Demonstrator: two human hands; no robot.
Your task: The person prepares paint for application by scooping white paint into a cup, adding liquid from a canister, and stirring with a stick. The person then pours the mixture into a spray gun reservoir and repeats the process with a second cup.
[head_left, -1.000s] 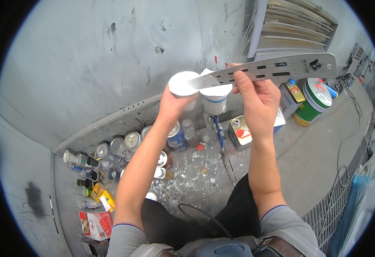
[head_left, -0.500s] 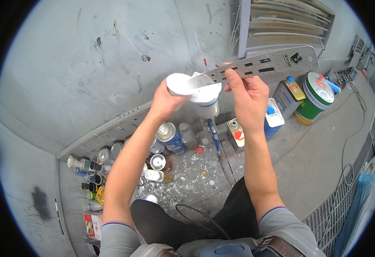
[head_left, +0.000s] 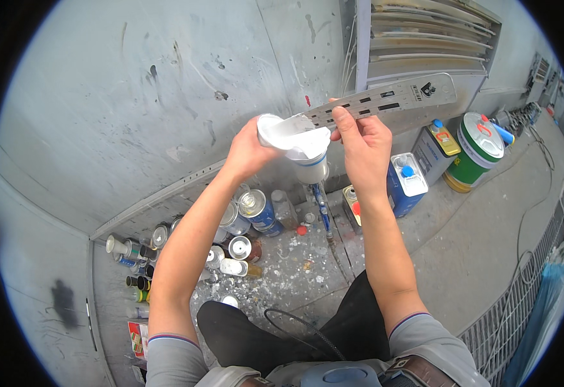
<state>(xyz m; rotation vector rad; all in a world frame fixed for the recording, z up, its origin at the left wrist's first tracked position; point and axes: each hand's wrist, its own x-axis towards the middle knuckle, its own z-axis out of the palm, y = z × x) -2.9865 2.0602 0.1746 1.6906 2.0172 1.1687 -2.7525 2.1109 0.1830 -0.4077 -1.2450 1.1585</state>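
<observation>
My left hand [head_left: 246, 152] is wrapped round a white cup [head_left: 266, 124], which leans to the right with white paint inside. Between the thumb and fingers of my right hand [head_left: 366, 145] is a flat metal mixing stick [head_left: 406, 97] with slots along it. Its coated lower end lies in the mouth of the cup. Right under the cup's rim, a white paper paint strainer [head_left: 314, 143] sits on a translucent pot [head_left: 311, 172] with a blue band. Below the pot shows a blue spray gun [head_left: 322, 208]; how it is held up is partly hidden.
Paint cans [head_left: 252, 203], bottles and jars crowd the floor along the wall at left. To the right stand a blue canister [head_left: 406, 187], a grey canister [head_left: 437, 147] and a green pail [head_left: 478, 145]. A dark hose [head_left: 308, 326] crosses near my legs. A floor grate [head_left: 501, 316] runs at far right.
The cup has tipped further to the right, over the strainer. My right hand and the mixing stick have shifted a little left.
</observation>
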